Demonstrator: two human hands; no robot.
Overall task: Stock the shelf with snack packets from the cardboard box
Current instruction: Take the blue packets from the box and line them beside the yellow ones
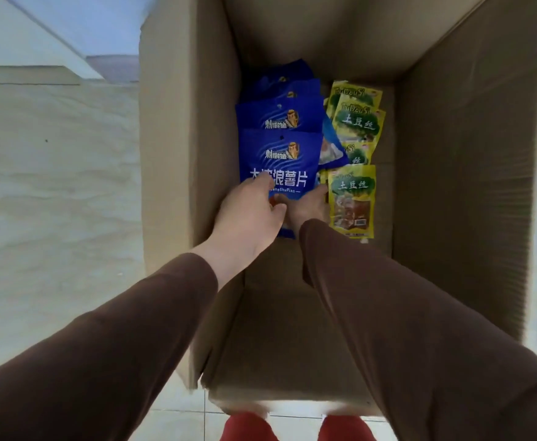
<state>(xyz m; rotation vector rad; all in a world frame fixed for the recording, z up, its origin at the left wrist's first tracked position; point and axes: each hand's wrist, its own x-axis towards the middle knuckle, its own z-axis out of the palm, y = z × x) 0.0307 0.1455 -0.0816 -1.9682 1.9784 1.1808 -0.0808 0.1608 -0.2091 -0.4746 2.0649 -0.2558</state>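
I look straight down into a tall open cardboard box [451, 186] on the floor. At its bottom left, several blue snack packets [279, 119] lie overlapped; yellow-green packets [356, 119] lie to their right. The nearest blue packet [284, 160] is gripped at its lower edge by both hands. My left hand [248, 218] pinches the lower left corner, thumb on its face. My right hand [308, 205] holds the lower right edge, mostly hidden under the packet and my brown sleeve. A single yellow packet [353, 198] lies just right of my right hand.
The box walls rise steeply on all sides around my arms. A pale tiled floor [53, 186] lies left of the box, with a white ledge or shelf base [28, 74] at the upper left. Red footwear [248, 428] shows at the bottom edge.
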